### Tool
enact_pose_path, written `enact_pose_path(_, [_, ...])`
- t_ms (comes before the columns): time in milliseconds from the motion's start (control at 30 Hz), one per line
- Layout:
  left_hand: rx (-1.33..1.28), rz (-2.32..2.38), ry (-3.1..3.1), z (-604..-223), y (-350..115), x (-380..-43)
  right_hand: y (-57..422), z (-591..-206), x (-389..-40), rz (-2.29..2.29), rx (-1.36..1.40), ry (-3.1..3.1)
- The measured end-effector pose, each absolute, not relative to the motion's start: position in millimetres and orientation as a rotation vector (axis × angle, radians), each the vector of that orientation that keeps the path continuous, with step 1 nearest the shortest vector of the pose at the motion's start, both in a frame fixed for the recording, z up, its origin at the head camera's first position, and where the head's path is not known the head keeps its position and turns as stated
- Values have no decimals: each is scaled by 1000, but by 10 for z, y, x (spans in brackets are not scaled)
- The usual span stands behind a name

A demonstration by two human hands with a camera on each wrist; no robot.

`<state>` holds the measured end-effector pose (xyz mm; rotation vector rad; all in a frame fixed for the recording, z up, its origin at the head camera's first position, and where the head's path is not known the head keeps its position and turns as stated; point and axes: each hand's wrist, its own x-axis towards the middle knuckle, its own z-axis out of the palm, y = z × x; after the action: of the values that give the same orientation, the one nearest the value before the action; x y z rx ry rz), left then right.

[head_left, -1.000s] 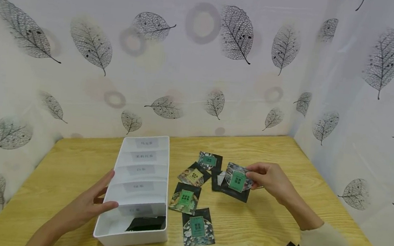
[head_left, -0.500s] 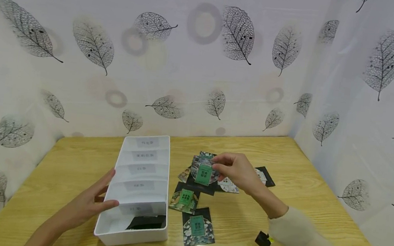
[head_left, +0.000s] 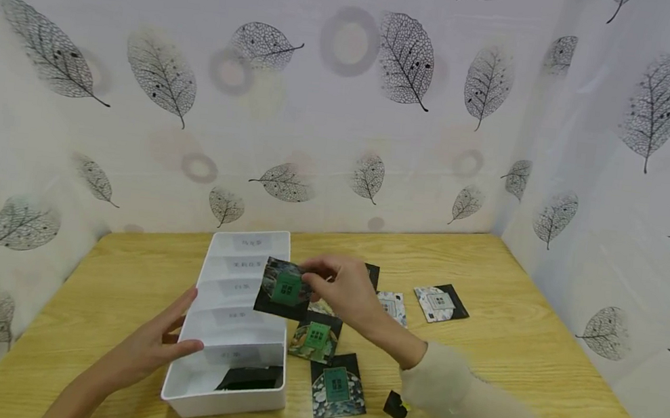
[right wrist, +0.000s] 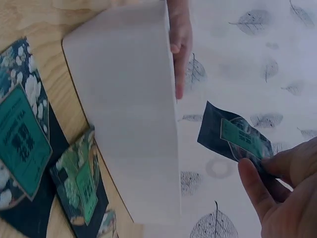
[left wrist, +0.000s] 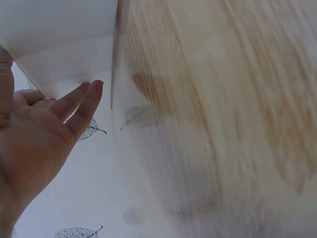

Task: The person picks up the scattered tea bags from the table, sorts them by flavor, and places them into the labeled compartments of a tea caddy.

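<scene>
A dark tea sachet with a green label point(head_left: 286, 288) is pinched by its edge between the thumb and fingers of my right hand point(head_left: 346, 292). It is held up over the right side of a white divided box point(head_left: 222, 407) with labelled dividers. In the right wrist view the sachet point(right wrist: 235, 134) is above the box's side wall point(right wrist: 133, 109). My left hand point(head_left: 143, 347) rests against the box's left side, its fingers extended and its thumb at the rim. In the left wrist view the left hand's fingers point(left wrist: 81, 109) look straight. A black packet point(head_left: 251, 377) lies in the front compartment.
Right of the box lie a green-labelled sachet point(head_left: 316, 338), a flowered sachet point(head_left: 337, 386) and others partly hidden by the right hand. A white-labelled sachet point(head_left: 440, 302) lies farther right. A small black object point(head_left: 395, 406) appears beside the right sleeve. Leaf-patterned curtain point(head_left: 346, 101) encloses the table.
My right hand has carried the sachet leftward from above the other sachets to the box, uncovering the white-labelled sachet at the right. The left hand has stayed at the box.
</scene>
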<state>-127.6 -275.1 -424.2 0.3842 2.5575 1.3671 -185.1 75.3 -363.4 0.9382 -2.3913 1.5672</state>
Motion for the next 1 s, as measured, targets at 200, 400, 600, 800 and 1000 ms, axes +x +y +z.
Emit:
enact_pose_path(200, [369,1339,2566,-4241,-2751,-1285,501,-3769,-1757,1326,1096,-2195])
enact_pose_path(400, [379,1346,2568,-4243,-2752,-1290,338,-3945,-1668,948,1262,-2057])
enact_pose_path(600, [402,1384,2549,-4250,-2755,-1290,310,-4095,-1579,589,1379,-2019])
enact_pose_path(800, [423,1408,2541,-4264,-2760,-1287,319,-4183,-1539,441,1468,-2005])
enact_pose_path(1000, [429,1412,2545,-4272,-2761,-1280,331,-4184,-1515,302,1512,-2145])
